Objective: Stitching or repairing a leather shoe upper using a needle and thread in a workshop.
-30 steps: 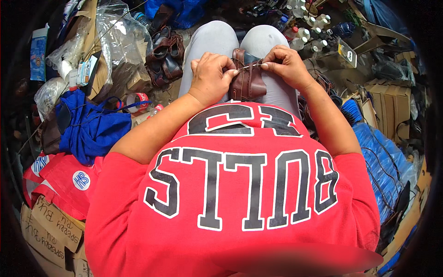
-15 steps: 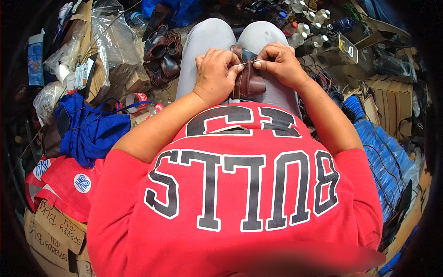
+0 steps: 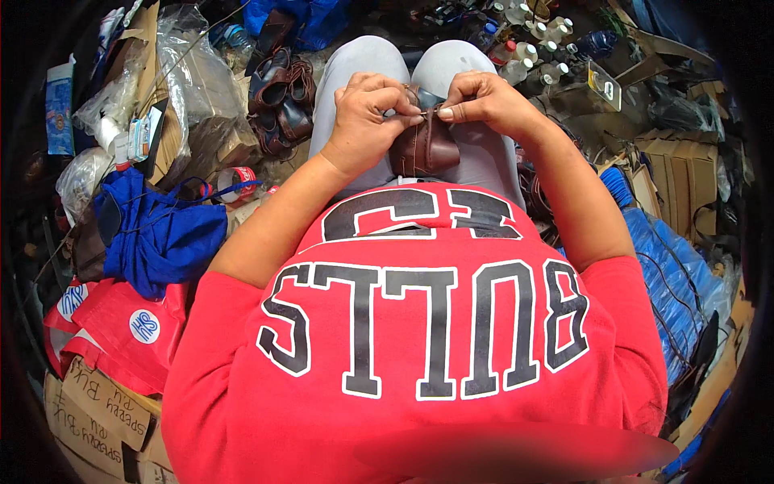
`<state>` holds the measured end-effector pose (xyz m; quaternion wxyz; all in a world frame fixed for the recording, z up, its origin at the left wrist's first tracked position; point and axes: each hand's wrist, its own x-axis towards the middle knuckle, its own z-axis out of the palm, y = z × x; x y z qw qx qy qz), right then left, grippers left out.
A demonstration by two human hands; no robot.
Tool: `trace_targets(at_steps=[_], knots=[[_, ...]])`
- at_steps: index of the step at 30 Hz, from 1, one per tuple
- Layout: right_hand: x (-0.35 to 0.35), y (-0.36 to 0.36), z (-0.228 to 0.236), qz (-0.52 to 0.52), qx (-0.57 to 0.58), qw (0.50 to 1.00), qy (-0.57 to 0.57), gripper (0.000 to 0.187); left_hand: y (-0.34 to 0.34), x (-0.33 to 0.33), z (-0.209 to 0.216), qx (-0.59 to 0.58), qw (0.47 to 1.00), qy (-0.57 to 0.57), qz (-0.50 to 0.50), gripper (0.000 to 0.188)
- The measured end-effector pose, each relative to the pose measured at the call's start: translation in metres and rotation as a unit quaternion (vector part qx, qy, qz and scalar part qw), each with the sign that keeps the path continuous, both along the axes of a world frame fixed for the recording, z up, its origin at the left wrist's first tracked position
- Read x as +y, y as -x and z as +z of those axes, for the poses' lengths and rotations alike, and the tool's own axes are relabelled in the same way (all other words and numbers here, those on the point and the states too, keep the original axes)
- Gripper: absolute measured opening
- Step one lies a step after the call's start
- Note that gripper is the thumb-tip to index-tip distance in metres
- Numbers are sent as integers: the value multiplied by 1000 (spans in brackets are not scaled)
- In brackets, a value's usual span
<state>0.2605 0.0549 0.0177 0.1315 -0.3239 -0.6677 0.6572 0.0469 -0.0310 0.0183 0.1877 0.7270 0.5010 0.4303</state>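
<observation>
Head view: left hand (image 3: 363,121) pinches thin pale strand (image 3: 426,113); right hand (image 3: 488,103), grip unclear, touches brown leather shoe (image 3: 427,151) between grey lap (image 3: 355,71) edges: likely light, firm; hold sides.

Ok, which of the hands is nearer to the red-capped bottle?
Right. The right hand, at the right of the brown shoe, is below and slightly left of the red-capped bottle in view; the left hand, at the shoe's left, is farther left.
</observation>
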Motion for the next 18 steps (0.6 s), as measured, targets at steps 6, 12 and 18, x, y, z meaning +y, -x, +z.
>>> trace_targets(at_steps=[6, 12, 18], knots=[[1, -20, 10, -11, -33, 999, 30, 18, 20, -19, 1, -19, 999, 37, 2, 14], [1, -12, 23, 46, -90, 977, -187, 11, 21, -21, 19, 35, 996, 85, -5, 8], [-4, 13, 53, 177, -206, 871, -409, 8, 8, -13, 44, 270, 957, 93, -46, 11]])
